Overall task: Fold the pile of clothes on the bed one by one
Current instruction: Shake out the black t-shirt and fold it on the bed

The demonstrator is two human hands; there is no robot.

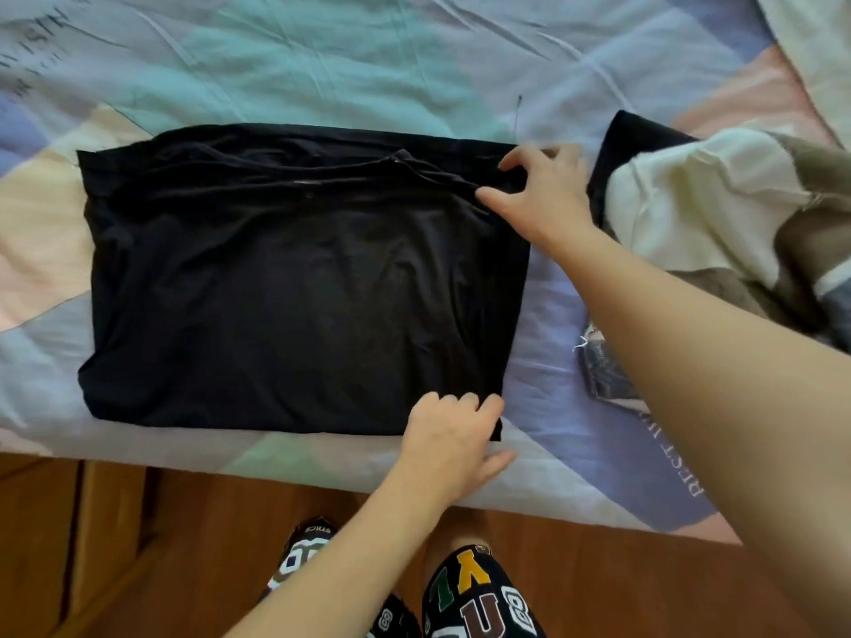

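Black garment (299, 278) flat | left hand (453, 442) pinches near corner | right hand (545, 195) pinches far corner

Hidden, cropped and unreadable parts at the bed's near edge

The left hand (453, 437) covers the near right corner of the black garment (299, 287), its fingertips (465, 402) curled over the hem so the grip underneath cannot be seen. The right hand (545, 193) hides the far right corner likewise. The pile of clothes (718, 223) runs off the picture's right edge, and the right forearm crosses it, masking a dark printed piece (603, 370). Lettering on the bedspread (322, 57) at the far left corner is cropped and too blurred to read. Both arms leave the bottom edge.
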